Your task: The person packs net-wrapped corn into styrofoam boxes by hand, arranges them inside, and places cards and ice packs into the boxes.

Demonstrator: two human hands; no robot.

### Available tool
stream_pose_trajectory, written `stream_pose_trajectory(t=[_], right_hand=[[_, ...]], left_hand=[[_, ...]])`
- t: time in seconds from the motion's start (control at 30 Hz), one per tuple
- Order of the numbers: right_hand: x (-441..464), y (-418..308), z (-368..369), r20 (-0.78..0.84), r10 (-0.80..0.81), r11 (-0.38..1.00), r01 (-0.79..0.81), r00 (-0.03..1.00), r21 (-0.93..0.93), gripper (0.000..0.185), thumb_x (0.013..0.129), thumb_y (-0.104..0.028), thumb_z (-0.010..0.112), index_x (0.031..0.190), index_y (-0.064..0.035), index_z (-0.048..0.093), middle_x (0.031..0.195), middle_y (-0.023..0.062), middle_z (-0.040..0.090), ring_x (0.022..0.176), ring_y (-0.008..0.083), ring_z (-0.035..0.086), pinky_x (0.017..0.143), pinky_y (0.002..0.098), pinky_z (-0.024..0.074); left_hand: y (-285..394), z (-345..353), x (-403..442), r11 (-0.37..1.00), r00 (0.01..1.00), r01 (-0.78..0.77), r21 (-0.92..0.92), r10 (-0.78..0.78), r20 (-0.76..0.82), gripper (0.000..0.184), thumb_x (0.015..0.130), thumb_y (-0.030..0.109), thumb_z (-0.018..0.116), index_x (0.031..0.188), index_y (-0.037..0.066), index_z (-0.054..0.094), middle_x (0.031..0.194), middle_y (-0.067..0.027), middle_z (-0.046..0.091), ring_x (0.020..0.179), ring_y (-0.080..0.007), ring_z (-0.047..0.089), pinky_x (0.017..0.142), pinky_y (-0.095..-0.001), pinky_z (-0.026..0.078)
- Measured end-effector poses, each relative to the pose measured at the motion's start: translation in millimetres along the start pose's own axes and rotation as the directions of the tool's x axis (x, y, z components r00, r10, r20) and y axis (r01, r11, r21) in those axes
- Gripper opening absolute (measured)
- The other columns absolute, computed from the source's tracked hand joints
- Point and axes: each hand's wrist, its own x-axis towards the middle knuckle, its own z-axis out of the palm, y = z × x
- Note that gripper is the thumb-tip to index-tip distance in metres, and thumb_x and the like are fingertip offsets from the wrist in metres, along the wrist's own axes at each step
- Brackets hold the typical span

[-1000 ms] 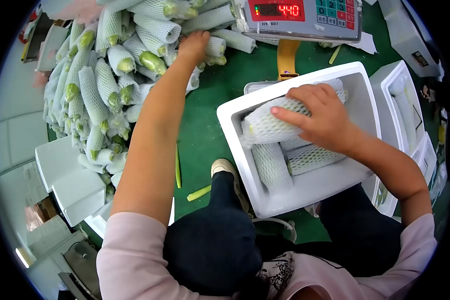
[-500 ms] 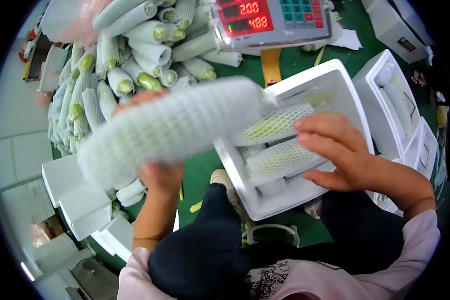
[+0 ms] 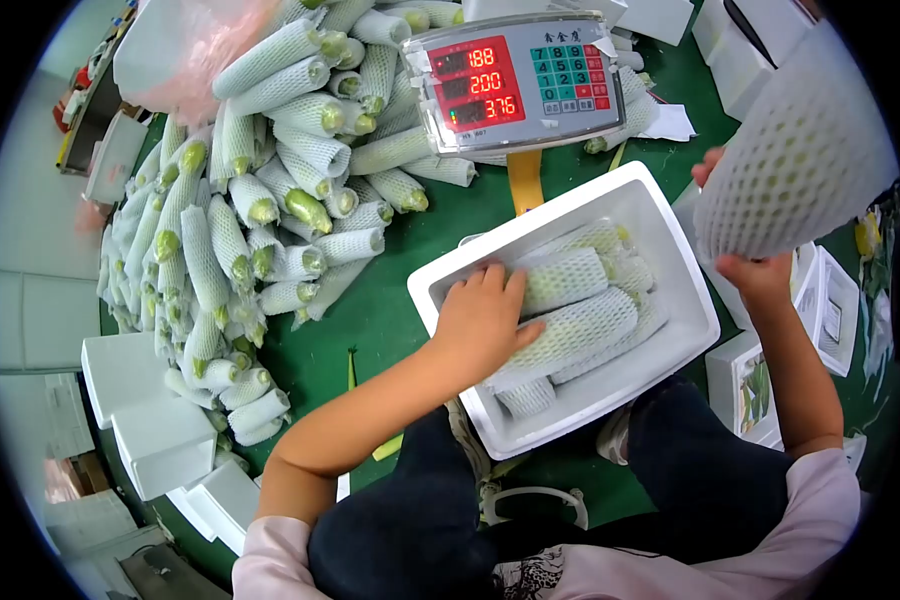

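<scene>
My right hand (image 3: 762,278) is raised at the right, wrapped around a long vegetable in white foam netting (image 3: 785,165); the fingers partly pass behind it. In the white foam box (image 3: 705,335) in front of me lie several more netted vegetables (image 3: 575,330), pale green through the mesh. My left hand (image 3: 478,320) reaches over the box's left wall, fingers and thumb apart. It touches the left ends of the netted vegetables, its thumb on the nearer one and its fingertips by the one behind.
A digital scale display (image 3: 520,85) with red numbers stands behind the box. At the left is a large pile of netted green vegetables (image 3: 260,210). White foam boxes (image 3: 160,440) stand at lower left, others at right. A pink plastic bag (image 3: 200,60) lies at the back left.
The held netted vegetable has passed from my left hand to my right and moved to the right. My left hand has entered the box. The display's bottom number fell from 4.88 to 3.76.
</scene>
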Motion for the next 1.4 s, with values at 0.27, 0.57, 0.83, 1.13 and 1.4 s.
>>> stream_pose_trajectory(t=[0.27, 0.57, 0.83, 1.13, 1.4], right_hand=[[-11.0, 17.3, 30.9, 0.036, -0.193, 0.981, 0.193, 0.981, -0.022, 0.112, 0.065, -0.007, 0.091, 0.155, -0.0097, 0.024, 0.148, 0.0128, 0.043, 0.131, 0.0266, 0.052, 0.109, 0.0424, 0.0437], [-6.3, 72.3, 101.6, 0.828, -0.072, 0.737, 0.589, 0.556, -0.331, 0.053, 0.089, -0.039, 0.066, 0.136, -0.0169, 0.059, 0.15, 0.011, 0.046, 0.139, 0.0305, 0.041, 0.117, 0.051, 0.0267], [6.5, 30.2, 27.5, 0.308, -0.235, 0.818, 0.359, 0.922, -0.45, 0.038, 0.093, -0.016, 0.065, 0.131, -0.0093, 0.062, 0.135, 0.0125, 0.06, 0.125, 0.0299, 0.055, 0.108, 0.0398, 0.0414], [-60.2, 89.8, 9.8, -0.102, 0.409, 0.848, -0.419, 0.907, -0.323, 0.056, 0.102, -0.032, 0.056, 0.149, -0.0046, 0.042, 0.145, 0.0155, 0.051, 0.135, 0.027, 0.046, 0.114, 0.0354, 0.0322], [-27.6, 68.5, -15.2, -0.35, 0.153, 0.978, -0.193, 0.924, -0.081, 0.041, 0.103, -0.018, 0.052, 0.143, -0.0043, 0.049, 0.139, 0.0092, 0.056, 0.13, 0.0183, 0.05, 0.113, 0.0312, 0.0341]], left_hand=[[9.0, 15.3, 11.2, 0.998, 1.0, 0.032, 0.055, -0.031, -0.004, 0.068, 0.082, 0.056, 0.067, 0.111, -0.005, 0.058, 0.102, -0.021, 0.059, 0.098, -0.0362, 0.055, 0.086, -0.0444, 0.043], [53.6, -21.6, -53.0, 0.897, 0.914, -0.333, -0.29, 0.383, 0.135, 0.066, 0.076, 0.038, 0.075, 0.129, 0.003, 0.056, 0.131, -0.0229, 0.055, 0.121, -0.0375, 0.054, 0.105, -0.0467, 0.043], [-16.2, 11.6, -91.0, 0.954, 0.777, -0.011, -0.3, -0.181, -0.603, 0.067, 0.089, 0.021, 0.065, 0.147, 0.001, 0.037, 0.155, -0.0249, 0.03, 0.14, -0.0403, 0.035, 0.114, -0.0506, 0.028], [-101.3, 39.9, -23.7, 0.789, 0.856, 0.035, -0.614, -0.341, -0.389, 0.07, 0.105, 0.037, 0.036, 0.156, -0.004, 0.011, 0.163, -0.0239, 0.014, 0.15, -0.0374, 0.017, 0.122, -0.0434, 0.012], [-38.9, -73.2, -14.3, 0.882, 0.69, -0.191, -0.431, -0.191, -0.698, 0.066, 0.097, 0.028, 0.055, 0.152, 0.001, 0.029, 0.16, -0.0184, 0.024, 0.147, -0.0295, 0.027, 0.116, -0.0492, 0.023]])
